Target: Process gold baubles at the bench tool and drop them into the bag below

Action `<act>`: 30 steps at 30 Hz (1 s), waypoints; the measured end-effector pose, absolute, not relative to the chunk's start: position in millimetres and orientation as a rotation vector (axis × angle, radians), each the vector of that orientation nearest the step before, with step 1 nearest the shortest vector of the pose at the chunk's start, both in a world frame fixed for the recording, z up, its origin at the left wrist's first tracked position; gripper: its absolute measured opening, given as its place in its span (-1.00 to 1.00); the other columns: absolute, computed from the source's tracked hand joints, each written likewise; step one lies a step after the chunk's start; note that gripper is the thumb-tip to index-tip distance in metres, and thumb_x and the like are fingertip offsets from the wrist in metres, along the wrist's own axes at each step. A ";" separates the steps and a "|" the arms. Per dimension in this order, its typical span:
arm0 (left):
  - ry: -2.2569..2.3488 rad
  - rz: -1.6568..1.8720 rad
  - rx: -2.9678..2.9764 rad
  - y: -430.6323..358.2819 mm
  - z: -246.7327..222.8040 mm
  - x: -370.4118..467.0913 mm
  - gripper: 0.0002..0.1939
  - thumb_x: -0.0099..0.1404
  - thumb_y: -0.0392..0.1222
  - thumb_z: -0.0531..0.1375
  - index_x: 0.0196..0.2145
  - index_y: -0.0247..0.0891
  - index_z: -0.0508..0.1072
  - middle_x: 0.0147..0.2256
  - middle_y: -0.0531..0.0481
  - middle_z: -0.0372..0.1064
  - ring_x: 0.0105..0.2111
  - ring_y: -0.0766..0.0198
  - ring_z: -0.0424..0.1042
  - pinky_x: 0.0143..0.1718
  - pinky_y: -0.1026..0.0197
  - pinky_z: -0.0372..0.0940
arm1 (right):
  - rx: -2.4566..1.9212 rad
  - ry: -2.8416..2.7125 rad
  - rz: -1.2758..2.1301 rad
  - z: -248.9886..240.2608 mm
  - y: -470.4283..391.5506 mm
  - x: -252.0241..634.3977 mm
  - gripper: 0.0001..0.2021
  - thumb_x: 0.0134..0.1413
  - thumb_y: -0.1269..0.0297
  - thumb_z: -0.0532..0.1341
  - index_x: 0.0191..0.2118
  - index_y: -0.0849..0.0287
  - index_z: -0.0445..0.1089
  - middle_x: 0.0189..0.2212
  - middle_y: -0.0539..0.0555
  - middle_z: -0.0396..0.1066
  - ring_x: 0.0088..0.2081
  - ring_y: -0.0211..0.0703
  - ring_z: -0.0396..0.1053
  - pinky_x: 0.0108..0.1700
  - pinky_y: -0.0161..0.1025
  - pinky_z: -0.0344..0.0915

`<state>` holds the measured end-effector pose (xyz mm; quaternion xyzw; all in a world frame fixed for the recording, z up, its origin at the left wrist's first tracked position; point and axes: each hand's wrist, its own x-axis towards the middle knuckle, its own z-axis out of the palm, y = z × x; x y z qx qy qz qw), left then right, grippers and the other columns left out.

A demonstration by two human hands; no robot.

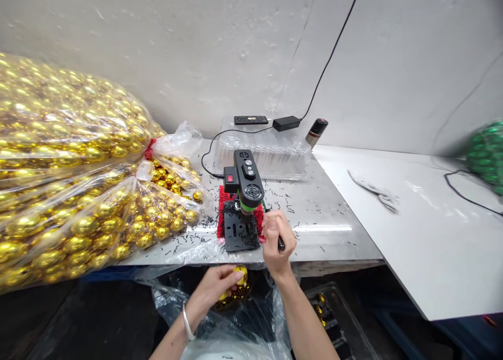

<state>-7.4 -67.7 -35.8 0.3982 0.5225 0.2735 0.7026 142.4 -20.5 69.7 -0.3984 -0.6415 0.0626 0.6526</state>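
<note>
Below the front edge of the table, my left hand [220, 285] is closed around a shiny gold ball ornament [241, 274]. More gold balls lie just under it in a clear plastic bag [259, 313] at my lap. My right hand [278, 239] grips the black-ended lever handle [281, 243] of a small press machine [248, 179]. This machine has a black head with a green ring beneath, and stands on a black slotted base plate [236, 234] over a red textured mat [220, 224]. Black shavings cover the plate and mat.
Large clear bags of gold balls [70, 140] fill the left side. Behind the machine are a clear plastic tray [271, 155], a power adapter [286, 123], a remote control [250, 120] and a spray can [316, 132]. A white glove [373, 189] lies right, near green balls [487, 153].
</note>
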 end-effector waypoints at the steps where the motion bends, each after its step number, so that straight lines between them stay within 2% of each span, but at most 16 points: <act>1: 1.147 0.568 0.685 -79.8 -44.8 -7.1 -0.52 -0.04 0.20 0.34 -0.46 -0.36 0.52 -0.53 -0.01 0.44 -0.56 0.36 0.35 -0.52 0.33 0.26 | -0.905 -1.448 0.137 66.6 -20.9 141.8 -0.73 0.20 0.49 -0.03 -0.53 0.15 0.12 -0.55 -0.03 0.16 -0.45 -0.29 0.19 -0.43 -0.28 0.11; 4: 1.123 0.514 0.129 -104.6 -66.6 -6.7 -0.59 0.08 0.09 0.33 -0.45 -0.39 0.48 -0.49 -0.07 0.44 -0.57 0.37 0.39 -0.50 0.31 0.33 | -0.906 -1.450 0.122 61.2 -22.3 141.2 -0.73 0.20 0.50 -0.03 -0.53 0.15 0.12 -0.56 -0.03 0.17 -0.45 -0.28 0.20 -0.42 -0.28 0.12; 6: 1.051 0.548 -0.033 -110.6 -69.9 -10.4 -0.76 0.08 -0.17 0.37 -0.34 -0.40 0.51 -0.43 -0.10 0.47 -0.49 0.33 0.46 -0.41 0.29 0.38 | -0.913 -1.463 0.121 60.7 -23.0 141.5 -0.72 0.20 0.49 -0.02 -0.53 0.15 0.12 -0.56 -0.02 0.17 -0.45 -0.28 0.21 -0.42 -0.28 0.13; 7: 1.006 0.587 -0.043 -110.9 -67.2 -13.4 -0.76 0.04 -0.31 0.38 -0.29 -0.39 0.51 -0.39 -0.10 0.47 -0.43 0.31 0.49 -0.34 0.29 0.39 | -0.920 -1.463 0.121 60.5 -23.3 141.6 -0.72 0.20 0.49 -0.02 -0.54 0.15 0.11 -0.56 -0.02 0.17 -0.45 -0.28 0.21 -0.42 -0.27 0.13; 9: 0.937 0.676 0.029 -106.9 -54.0 -19.8 -0.61 -0.08 -0.49 0.38 -0.23 -0.36 0.52 -0.32 -0.08 0.48 -0.30 0.27 0.51 -0.20 0.29 0.38 | -0.928 -1.452 0.121 59.5 -23.5 141.7 -0.70 0.20 0.49 -0.03 -0.56 0.14 0.10 -0.56 -0.02 0.17 -0.45 -0.27 0.21 -0.42 -0.27 0.14; 10: 0.919 0.709 0.092 -102.7 -44.5 -22.6 -0.57 -0.11 -0.50 0.39 -0.21 -0.34 0.53 -0.29 -0.06 0.49 -0.25 0.25 0.51 -0.13 0.28 0.37 | -0.926 -1.446 0.123 58.6 -23.4 141.7 -0.70 0.20 0.49 -0.03 -0.56 0.14 0.10 -0.56 -0.02 0.17 -0.45 -0.27 0.21 -0.42 -0.27 0.14; 12: 0.925 0.771 0.257 -89.9 -23.9 -25.7 -0.57 -0.10 -0.38 0.43 -0.20 -0.30 0.53 -0.27 -0.04 0.49 -0.22 0.22 0.50 -0.07 0.24 0.34 | -0.912 -1.440 0.129 56.4 -23.0 141.7 -0.69 0.20 0.50 -0.03 -0.57 0.14 0.10 -0.57 -0.02 0.17 -0.44 -0.28 0.22 -0.42 -0.28 0.14; 16: 1.066 0.968 0.616 -49.6 4.9 -21.3 -0.51 -0.07 -0.12 0.44 -0.15 -0.29 0.53 -0.27 -0.02 0.49 -0.25 0.26 0.44 -0.12 0.25 0.29 | -0.900 -1.455 0.129 54.7 -22.3 142.1 -0.70 0.19 0.52 -0.02 -0.56 0.15 0.12 -0.56 -0.02 0.17 -0.44 -0.28 0.22 -0.42 -0.29 0.14; 20: 1.111 1.127 0.671 -7.0 2.7 -7.3 -0.47 -0.11 -0.07 0.43 -0.16 -0.31 0.51 -0.26 -0.05 0.50 -0.29 0.27 0.43 -0.18 0.23 0.29 | -0.901 -1.470 0.128 57.7 -23.0 143.0 -0.71 0.19 0.52 -0.02 -0.55 0.14 0.10 -0.55 -0.02 0.17 -0.44 -0.28 0.21 -0.41 -0.28 0.15; 23: 1.142 1.202 0.753 11.7 -10.2 3.4 -0.51 -0.11 -0.08 0.42 -0.20 -0.31 0.50 -0.23 -0.09 0.51 -0.24 0.23 0.45 -0.12 0.19 0.30 | -0.910 -1.489 0.131 59.1 -23.9 143.8 -0.72 0.18 0.53 -0.02 -0.54 0.15 0.11 -0.53 -0.02 0.19 -0.44 -0.30 0.22 -0.42 -0.29 0.15; 30: 1.441 1.083 1.416 15.8 -25.5 13.2 -0.58 0.08 -0.11 0.28 -0.09 -0.27 0.50 -0.22 -0.11 0.52 -0.27 0.13 0.45 -0.14 0.06 0.32 | -0.888 -1.519 0.109 55.5 -23.8 145.5 -0.74 0.17 0.55 -0.02 -0.51 0.15 0.13 -0.55 -0.03 0.18 -0.43 -0.29 0.22 -0.42 -0.31 0.16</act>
